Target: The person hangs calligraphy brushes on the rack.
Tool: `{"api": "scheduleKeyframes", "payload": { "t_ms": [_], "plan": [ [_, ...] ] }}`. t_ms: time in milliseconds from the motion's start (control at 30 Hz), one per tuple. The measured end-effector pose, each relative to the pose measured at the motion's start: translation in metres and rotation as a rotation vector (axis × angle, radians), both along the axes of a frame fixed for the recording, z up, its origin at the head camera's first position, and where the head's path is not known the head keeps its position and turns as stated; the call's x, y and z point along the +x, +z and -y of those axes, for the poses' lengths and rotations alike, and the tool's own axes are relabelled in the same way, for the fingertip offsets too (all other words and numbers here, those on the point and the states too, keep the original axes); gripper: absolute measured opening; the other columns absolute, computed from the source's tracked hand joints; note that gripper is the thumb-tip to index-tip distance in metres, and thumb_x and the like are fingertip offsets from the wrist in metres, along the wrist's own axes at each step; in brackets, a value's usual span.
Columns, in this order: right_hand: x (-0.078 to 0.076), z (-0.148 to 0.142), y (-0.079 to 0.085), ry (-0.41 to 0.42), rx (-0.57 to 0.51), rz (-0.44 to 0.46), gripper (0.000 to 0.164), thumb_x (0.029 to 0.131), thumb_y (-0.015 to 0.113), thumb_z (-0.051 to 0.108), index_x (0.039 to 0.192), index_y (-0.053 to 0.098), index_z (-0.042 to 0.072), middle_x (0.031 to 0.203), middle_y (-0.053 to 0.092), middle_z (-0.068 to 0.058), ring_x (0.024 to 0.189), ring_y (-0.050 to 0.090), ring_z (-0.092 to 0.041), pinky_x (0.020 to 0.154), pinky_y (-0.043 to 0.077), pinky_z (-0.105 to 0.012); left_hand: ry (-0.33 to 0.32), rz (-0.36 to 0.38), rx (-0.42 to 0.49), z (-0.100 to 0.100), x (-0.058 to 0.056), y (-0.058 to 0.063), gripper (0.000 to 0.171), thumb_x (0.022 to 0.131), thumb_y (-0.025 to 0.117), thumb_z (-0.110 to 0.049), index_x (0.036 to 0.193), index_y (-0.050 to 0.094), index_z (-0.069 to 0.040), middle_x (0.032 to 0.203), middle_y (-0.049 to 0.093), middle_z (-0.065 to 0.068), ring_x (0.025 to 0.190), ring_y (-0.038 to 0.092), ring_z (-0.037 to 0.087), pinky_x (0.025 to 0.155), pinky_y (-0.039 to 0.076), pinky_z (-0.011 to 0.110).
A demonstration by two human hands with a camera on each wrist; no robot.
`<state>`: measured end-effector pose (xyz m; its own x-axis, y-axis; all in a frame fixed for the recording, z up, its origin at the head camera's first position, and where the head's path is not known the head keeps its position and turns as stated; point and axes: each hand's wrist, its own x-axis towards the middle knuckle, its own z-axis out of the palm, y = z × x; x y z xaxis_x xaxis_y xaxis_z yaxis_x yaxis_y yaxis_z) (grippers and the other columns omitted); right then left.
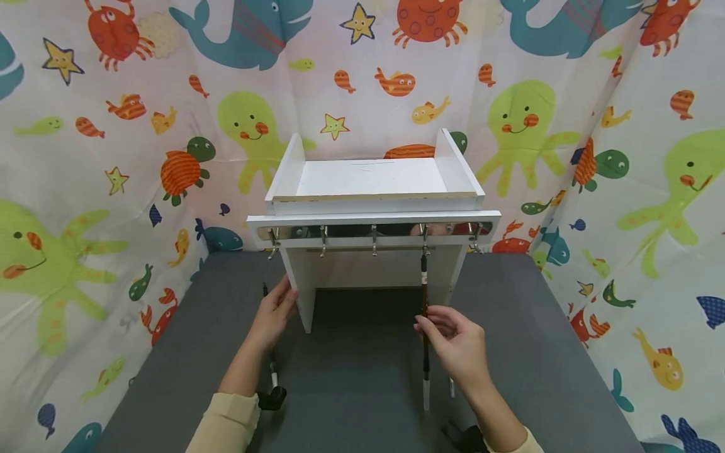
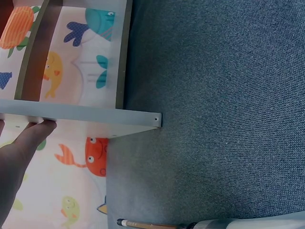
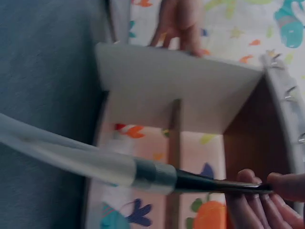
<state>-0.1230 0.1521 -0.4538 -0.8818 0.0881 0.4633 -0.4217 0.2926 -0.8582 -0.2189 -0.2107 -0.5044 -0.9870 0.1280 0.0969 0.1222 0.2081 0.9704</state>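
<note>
My right hand [image 1: 457, 343] pinches the dark handle of a brush [image 1: 426, 362] between thumb and fingers. The brush is upright, pale bristles down, its top at a hook [image 1: 425, 236] of a white shelf [image 1: 362, 204]; whether it hangs on that hook I cannot tell. In the right wrist view the bristles and dark ferrule [image 3: 155, 176] are close to the camera. My left hand [image 1: 272, 314] touches the outer face of the shelf's left side panel [image 1: 300, 289] with its fingers. The left wrist view shows those fingers [image 2: 40, 131] against the panel.
Several metal hooks line the shelf's front rail [image 1: 348, 231]. Another brush [image 2: 147, 224] lies left of the shelf, partly behind my left arm. A pale tip [image 1: 452, 388] shows beside my right wrist. Grey cloth [image 1: 362, 421] covers the surface; a sea-animal curtain [image 1: 340, 94] hangs around.
</note>
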Motion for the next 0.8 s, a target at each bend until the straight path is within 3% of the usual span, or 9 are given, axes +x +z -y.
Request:
{"api": "scheduleKeyframes", "payload": {
  "t_ms": [233,367,467,633,800],
  "plan": [
    [-0.011,0.006,-0.001,-0.01,0.045,-0.053,0.013,0.089,0.072,-0.007,0.102,0.07,-0.009,0.094,0.076,-0.022,0.084,0.075,-0.037,0.074,0.058,-0.013,-0.019,-0.003,0.012,0.001,0.0,-0.001,0.062,0.107,0.047,-0.039,0.162,0.024,-0.019,0.166,0.027,0.011,0.148,0.034,0.035,0.11,0.042,0.05],
    [-0.027,0.001,-0.013,-0.029,0.09,-0.043,0.014,0.091,0.074,0.002,0.104,0.072,-0.002,0.1,0.077,-0.015,0.091,0.076,-0.03,0.078,0.054,-0.008,-0.028,-0.018,0.021,0.001,0.0,-0.001,0.062,0.108,0.046,-0.037,0.162,0.023,-0.017,0.166,0.026,0.014,0.148,0.033,0.036,0.11,0.042,0.051],
    [-0.034,-0.003,-0.021,-0.019,0.097,-0.031,0.017,0.092,0.075,0.009,0.109,0.074,0.004,0.105,0.078,-0.009,0.096,0.075,-0.025,0.08,0.056,-0.012,-0.022,-0.013,0.027,0.0,0.001,-0.001,0.063,0.108,0.047,-0.037,0.162,0.023,-0.016,0.165,0.026,0.015,0.148,0.033,0.036,0.11,0.042,0.05],
    [-0.035,-0.01,-0.023,-0.031,0.129,-0.056,0.023,0.093,0.075,0.013,0.115,0.074,0.009,0.111,0.076,-0.005,0.102,0.074,-0.023,0.082,0.061,-0.025,-0.006,0.005,0.024,-0.001,0.002,0.0,0.063,0.108,0.047,-0.037,0.162,0.022,-0.016,0.166,0.025,0.014,0.148,0.033,0.035,0.11,0.042,0.049],
    [-0.026,-0.019,-0.012,-0.061,0.107,-0.076,0.022,0.091,0.074,0.001,0.113,0.074,0.002,0.109,0.076,-0.012,0.099,0.073,-0.03,0.077,0.055,-0.01,0.001,0.009,0.021,-0.003,0.001,0.003,0.064,0.107,0.047,-0.037,0.162,0.023,-0.016,0.166,0.026,0.014,0.148,0.034,0.035,0.109,0.043,0.05]
  ]
}}
